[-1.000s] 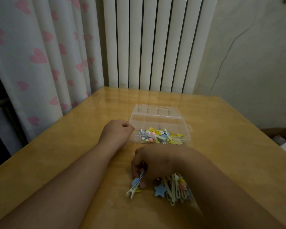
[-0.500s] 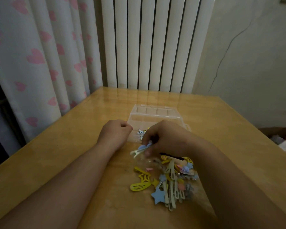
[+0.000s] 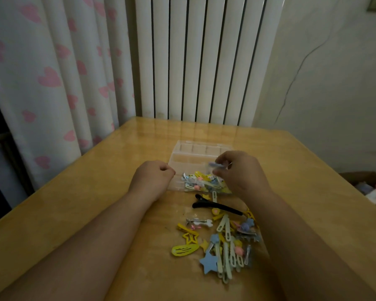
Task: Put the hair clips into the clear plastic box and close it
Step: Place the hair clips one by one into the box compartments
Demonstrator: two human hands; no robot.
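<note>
The open box point(image 3: 201, 158) sits mid-table point(image 3: 96, 203), a heap of clips point(image 3: 201, 183) in its near part. The right hand point(image 3: 239, 174) hovers over the box, pinching what looks like a small blue clip point(image 3: 215, 165), though it is blurred. The left hand point(image 3: 152, 177) rests as an empty fist just left of the box. Loose clips point(image 3: 224, 242) lie nearer than the box, a black clip point(image 3: 215, 206) among them
</note>
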